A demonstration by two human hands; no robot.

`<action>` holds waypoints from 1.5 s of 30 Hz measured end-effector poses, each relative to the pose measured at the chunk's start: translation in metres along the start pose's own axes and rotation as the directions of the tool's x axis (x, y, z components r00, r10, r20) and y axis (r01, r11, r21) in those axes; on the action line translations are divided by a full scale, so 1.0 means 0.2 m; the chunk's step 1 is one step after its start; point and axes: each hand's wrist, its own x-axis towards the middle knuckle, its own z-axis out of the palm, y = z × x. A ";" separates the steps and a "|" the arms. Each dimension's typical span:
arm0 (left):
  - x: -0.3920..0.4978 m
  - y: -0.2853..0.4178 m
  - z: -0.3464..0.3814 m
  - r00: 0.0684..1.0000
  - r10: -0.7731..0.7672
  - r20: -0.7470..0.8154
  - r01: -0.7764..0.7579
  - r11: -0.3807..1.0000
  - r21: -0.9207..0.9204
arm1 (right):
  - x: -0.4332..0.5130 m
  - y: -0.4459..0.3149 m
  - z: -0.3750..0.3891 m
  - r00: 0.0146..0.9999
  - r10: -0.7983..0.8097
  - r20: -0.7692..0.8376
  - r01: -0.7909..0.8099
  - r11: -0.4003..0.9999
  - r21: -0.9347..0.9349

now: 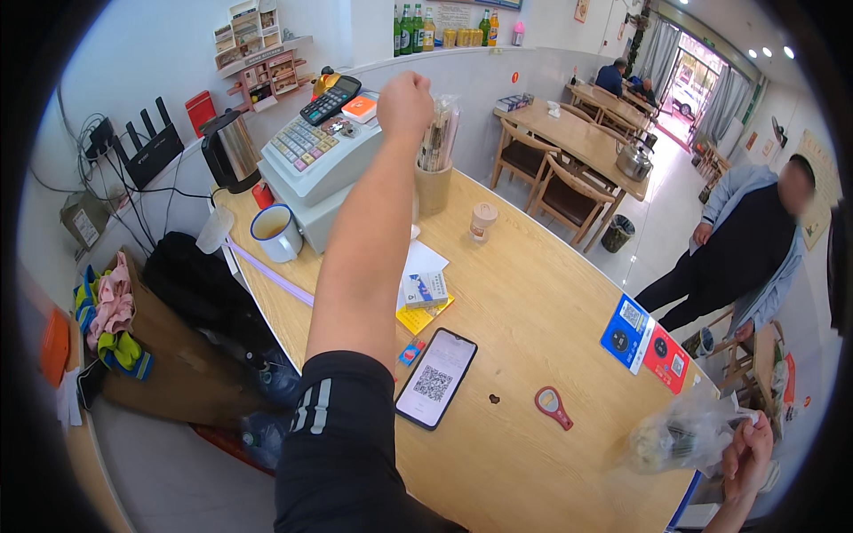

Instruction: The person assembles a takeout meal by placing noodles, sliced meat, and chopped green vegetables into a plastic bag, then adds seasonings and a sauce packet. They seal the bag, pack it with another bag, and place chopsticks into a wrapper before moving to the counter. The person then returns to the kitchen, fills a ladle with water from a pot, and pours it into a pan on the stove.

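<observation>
My left hand (405,103) is stretched over the counter (526,293), curled beside a holder (434,186) of wrapped chopsticks (440,133). Its fingertips face away, so I cannot tell whether it grips anything. At the lower right, my right hand (750,450) grips the gathered top of a clear plastic bag (686,433). Pale and green contents show through the plastic. Between my arms lie a phone (436,380) displaying a printed-style code and a red bottle opener (553,408).
A cash register (313,160) carries a calculator (331,100). Beside it stand an enamel mug (276,233) and an electric kettle (230,152). A small box (424,290), a lidded cup (482,222) and code signs (643,343) sit on the counter. A person (740,233) stands beyond it.
</observation>
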 end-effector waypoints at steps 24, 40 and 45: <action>0.02 0.01 -0.06 0.991 -0.012 0.135 -0.005 0.993 0.119 | -0.01 0.08 0.10 0.986 0.145 0.088 -0.144 0.989 -0.017; 0.15 0.25 -0.44 0.951 0.141 -0.276 -0.228 0.921 -0.315 | -0.03 0.11 0.03 0.982 0.103 0.158 -0.101 0.995 -0.020; 0.03 0.29 -0.58 0.953 0.021 -0.301 -0.217 0.741 -0.636 | -0.03 0.11 0.02 0.972 0.083 0.219 -0.081 0.997 -0.019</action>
